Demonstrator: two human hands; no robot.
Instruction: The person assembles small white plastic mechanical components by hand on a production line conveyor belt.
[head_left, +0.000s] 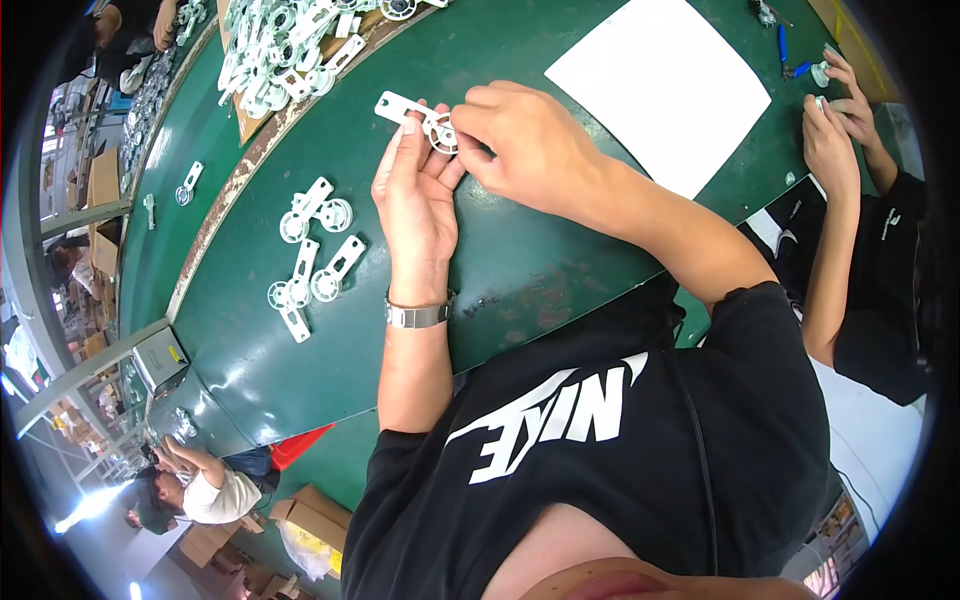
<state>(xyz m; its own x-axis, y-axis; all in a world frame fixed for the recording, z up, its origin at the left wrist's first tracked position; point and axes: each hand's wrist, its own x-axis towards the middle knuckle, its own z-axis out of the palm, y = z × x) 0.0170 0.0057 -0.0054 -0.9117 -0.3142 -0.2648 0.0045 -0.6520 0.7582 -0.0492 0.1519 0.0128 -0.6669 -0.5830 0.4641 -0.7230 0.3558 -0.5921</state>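
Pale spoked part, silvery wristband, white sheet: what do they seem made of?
Pale spoked part: probably matte moulded plastic, given its even colour and thin spokes. Silvery wristband: likely shiny metal, given its glints and segments. White sheet: perhaps paper or card; smooth, flat, without sheen.

The left forearm runs nearly straight up the view, the left hand palm upward, thumb and fingers bent together; the right forearm slants across, the right hand knuckles up, fingers curled inward

Held part left of sheet
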